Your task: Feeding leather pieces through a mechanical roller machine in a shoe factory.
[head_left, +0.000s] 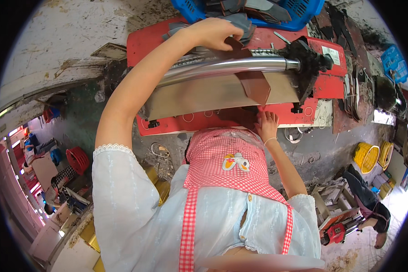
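Observation:
My left hand (215, 34) reaches over the machine's shiny metal roller (226, 67). Its fingers are closed on a dark brown leather piece (233, 47) just behind the roller. On the near side, a brown leather piece (257, 87) slants down over the metal plate (195, 97); whether it is the same piece, I cannot tell. My right hand (268, 125) is low at the machine's front edge, fingers bent inward beside dark brown pieces (240, 117) on the red ledge. What those fingers grip is hidden. A small pinkish-red bit shows at their tips.
Behind the roller, grey cut pieces (240, 22) lie beside a blue basket (299, 16) holding more. Stacked strips (353, 95) lie right of the red machine body (328, 86). Yellow baskets (366, 157) stand farther right. Other people work at both sides.

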`<act>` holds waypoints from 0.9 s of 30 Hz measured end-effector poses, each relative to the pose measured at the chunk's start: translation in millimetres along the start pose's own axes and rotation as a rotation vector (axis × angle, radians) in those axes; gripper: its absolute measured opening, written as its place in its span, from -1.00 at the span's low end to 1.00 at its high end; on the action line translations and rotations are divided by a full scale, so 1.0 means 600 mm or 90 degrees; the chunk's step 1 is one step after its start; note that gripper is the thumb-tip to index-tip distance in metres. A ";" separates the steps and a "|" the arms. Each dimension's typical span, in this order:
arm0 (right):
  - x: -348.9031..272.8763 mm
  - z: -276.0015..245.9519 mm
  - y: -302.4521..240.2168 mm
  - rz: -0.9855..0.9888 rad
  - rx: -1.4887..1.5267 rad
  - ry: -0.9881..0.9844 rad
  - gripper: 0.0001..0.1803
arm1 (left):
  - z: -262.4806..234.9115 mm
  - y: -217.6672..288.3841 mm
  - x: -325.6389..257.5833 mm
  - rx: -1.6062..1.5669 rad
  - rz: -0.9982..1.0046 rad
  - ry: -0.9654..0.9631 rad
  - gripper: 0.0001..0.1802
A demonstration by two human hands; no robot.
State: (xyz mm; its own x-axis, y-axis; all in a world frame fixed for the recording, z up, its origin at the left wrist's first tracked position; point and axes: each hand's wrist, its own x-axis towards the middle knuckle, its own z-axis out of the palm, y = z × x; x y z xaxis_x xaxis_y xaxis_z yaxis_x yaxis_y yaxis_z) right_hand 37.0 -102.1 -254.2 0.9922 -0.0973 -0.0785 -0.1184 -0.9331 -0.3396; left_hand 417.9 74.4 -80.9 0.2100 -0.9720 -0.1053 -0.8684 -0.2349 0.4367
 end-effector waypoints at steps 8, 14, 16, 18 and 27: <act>0.000 -0.108 -0.023 -0.040 0.478 -0.258 -0.74 | -0.095 -0.061 -0.047 -0.071 -0.022 0.180 -0.80; 0.095 -0.229 -0.137 0.106 0.655 -0.178 -0.74 | 0.030 -0.150 -0.110 0.236 -0.056 0.329 -0.82; 0.116 -0.228 -0.150 0.100 0.650 -0.066 -0.71 | 0.058 -0.142 -0.094 0.138 -0.133 0.171 -0.78; 0.139 -0.242 -0.155 -0.035 0.474 0.089 -0.61 | 0.058 -0.099 -0.098 -0.075 -0.220 0.060 -0.69; 0.316 -0.345 -0.195 -0.252 0.341 0.064 -0.38 | -0.066 -0.028 -0.135 -0.193 -0.167 0.134 -0.83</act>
State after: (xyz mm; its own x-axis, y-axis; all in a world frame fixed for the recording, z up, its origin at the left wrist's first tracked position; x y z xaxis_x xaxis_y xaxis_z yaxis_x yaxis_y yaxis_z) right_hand 247.3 -83.4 -35.3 0.9605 0.1611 0.2267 0.2776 -0.6072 -0.7445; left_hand 433.2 157.2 -44.1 0.5190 -0.8513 -0.0775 -0.6097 -0.4322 0.6645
